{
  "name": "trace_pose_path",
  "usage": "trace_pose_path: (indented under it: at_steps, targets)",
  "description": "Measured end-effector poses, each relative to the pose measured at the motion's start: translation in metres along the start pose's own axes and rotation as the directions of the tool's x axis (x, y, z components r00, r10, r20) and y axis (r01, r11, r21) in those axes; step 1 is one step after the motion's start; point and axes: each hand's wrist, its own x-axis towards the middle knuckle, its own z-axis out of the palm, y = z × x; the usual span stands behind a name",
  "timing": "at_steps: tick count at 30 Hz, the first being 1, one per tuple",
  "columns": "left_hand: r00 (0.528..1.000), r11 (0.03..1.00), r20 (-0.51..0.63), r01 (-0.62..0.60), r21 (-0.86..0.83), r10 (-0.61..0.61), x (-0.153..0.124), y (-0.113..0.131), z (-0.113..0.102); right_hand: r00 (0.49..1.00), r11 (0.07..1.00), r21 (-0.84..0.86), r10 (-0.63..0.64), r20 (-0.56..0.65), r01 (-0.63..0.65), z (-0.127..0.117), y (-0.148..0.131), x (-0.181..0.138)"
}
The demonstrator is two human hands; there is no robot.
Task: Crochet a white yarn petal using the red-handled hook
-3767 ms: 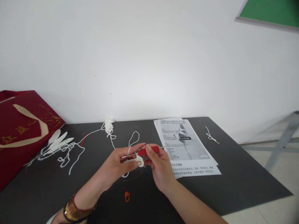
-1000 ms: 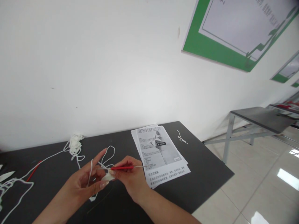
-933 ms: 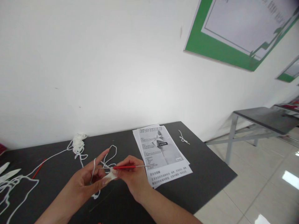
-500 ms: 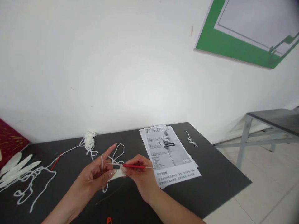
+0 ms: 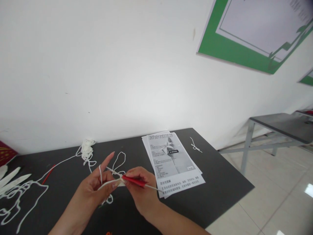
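Observation:
My left hand pinches a small white crocheted piece between thumb and fingers, its index finger raised with white yarn looped round it. Closed round the red grip of a crochet hook is my right hand, which meets the left at the edge of the piece. The hook's tip is at the stitches, too small to make out. A loose loop of yarn stands up behind the fingers. Most of the crocheted piece is hidden by my hands.
Printed sheets lie right of my hands, with a short knotted yarn scrap beyond. A yarn heap sits near the wall. At left are white petal-shaped pieces, tangled yarn and another red tool. A grey bench stands at right.
The view has turned slightly to the right. The hook has tilted, its back end lower, and a yarn strand now runs across my left thumb to the piece.

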Motion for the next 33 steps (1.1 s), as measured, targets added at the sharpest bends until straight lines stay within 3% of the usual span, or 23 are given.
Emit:
trace_pose_path:
  at_steps: [5, 9, 19, 24, 33]
  targets:
    - [0.999, 0.998, -0.032, 0.036, 0.044, -0.034, 0.001, 0.006, -0.005, 0.985, 0.979, 0.107, 0.172, 0.015, -0.173, 0.003, 0.003, 0.001]
    - [0.998, 1.0, -0.055, -0.009, 0.025, 0.01, 0.001, 0.004, -0.003, 0.972, 0.957, 0.174, 0.234, 0.006, -0.232, 0.004, 0.007, 0.003]
    - [0.994, 0.997, -0.066, 0.081, -0.015, -0.082, 0.0, 0.003, 0.003, 0.992, 0.988, 0.08, 0.129, -0.004, -0.128, 0.002, 0.011, 0.0]
    - [0.997, 0.999, -0.075, 0.027, -0.028, -0.029, 0.002, 0.006, -0.003, 0.984, 0.98, 0.092, 0.176, 0.017, -0.177, 0.005, 0.009, 0.0]
    - [0.994, 0.994, -0.073, 0.072, -0.08, -0.078, 0.003, 0.007, -0.005, 0.964, 0.957, 0.118, 0.261, 0.045, -0.265, 0.007, 0.005, -0.002]
